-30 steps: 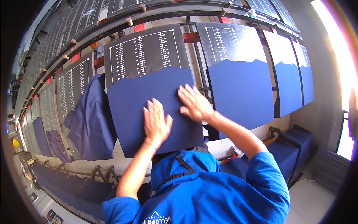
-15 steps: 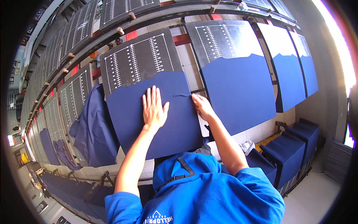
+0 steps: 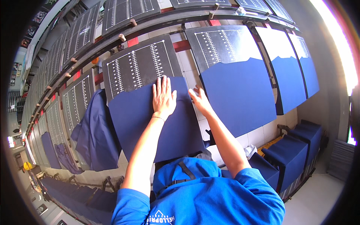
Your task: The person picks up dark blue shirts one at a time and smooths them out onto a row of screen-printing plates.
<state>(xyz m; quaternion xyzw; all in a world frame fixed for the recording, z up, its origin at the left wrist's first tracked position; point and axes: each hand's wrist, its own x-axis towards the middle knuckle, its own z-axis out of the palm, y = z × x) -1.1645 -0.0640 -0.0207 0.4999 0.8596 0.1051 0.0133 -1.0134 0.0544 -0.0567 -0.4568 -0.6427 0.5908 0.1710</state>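
A navy blue piece of fabric (image 3: 137,120) covers the lower part of the black board (image 3: 148,67) in front of me; white ruler marks show on the bare upper part. My left hand (image 3: 164,100) lies flat on the fabric with its fingers pointing away from me, the fingertips reaching its far edge. My right hand (image 3: 200,102) is at the board's right edge, near the fabric's far right corner. Its fingers are parted and I see nothing held in them. The fabric looks smooth around my left hand.
To the right, another board (image 3: 228,43) carries smooth navy fabric (image 3: 238,97). On the left, a crumpled navy cloth (image 3: 99,135) hangs over a board. A dark rail (image 3: 176,17) with pegs runs behind. Fabric-covered boards (image 3: 288,153) stand at the lower right.
My left hand has slid away from me and slightly right to the fabric's far edge. My right hand has let go of the fabric's side edge and moved slightly farther away. A wrinkle there has gone.
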